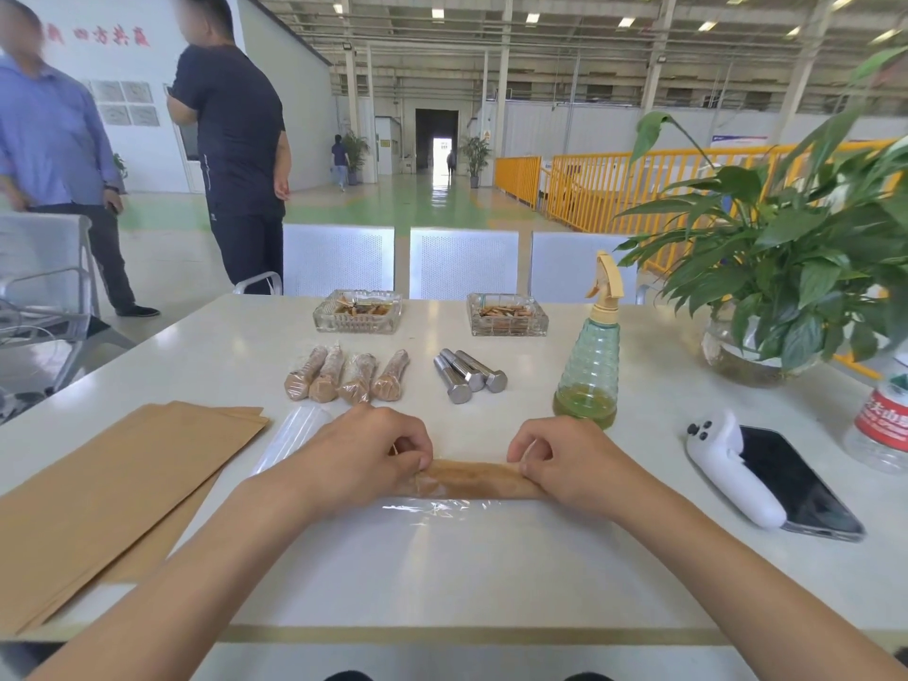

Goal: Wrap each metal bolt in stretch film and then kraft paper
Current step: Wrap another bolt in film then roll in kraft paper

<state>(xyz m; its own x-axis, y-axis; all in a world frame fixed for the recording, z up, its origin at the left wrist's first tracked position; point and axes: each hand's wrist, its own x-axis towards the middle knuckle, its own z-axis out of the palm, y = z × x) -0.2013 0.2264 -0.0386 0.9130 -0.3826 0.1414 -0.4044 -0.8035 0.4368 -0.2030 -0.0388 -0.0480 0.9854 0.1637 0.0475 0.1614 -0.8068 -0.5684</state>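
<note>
A long roll of kraft paper (471, 480) lies crosswise on the white table (491, 582), on a sheet of clear stretch film (442, 538). My left hand (363, 449) pinches its left end and my right hand (565, 459) pinches its right end, fingers curled. Whatever is inside the roll is hidden. Behind my hands lie several wrapped bolts (346, 371) in a row and three bare metal bolts (469, 368). A stack of kraft paper sheets (108, 493) lies at the left, and a roll of stretch film (295, 435) sits beside it.
Two glass ashtrays (357, 312) (507, 314) stand at the back. A green spray bottle (589, 366) is right of the bolts. A white controller (732, 469), a phone (796, 484), a water bottle (882, 425) and a potted plant (786, 267) fill the right side. Two people (231, 140) stand beyond the table, left.
</note>
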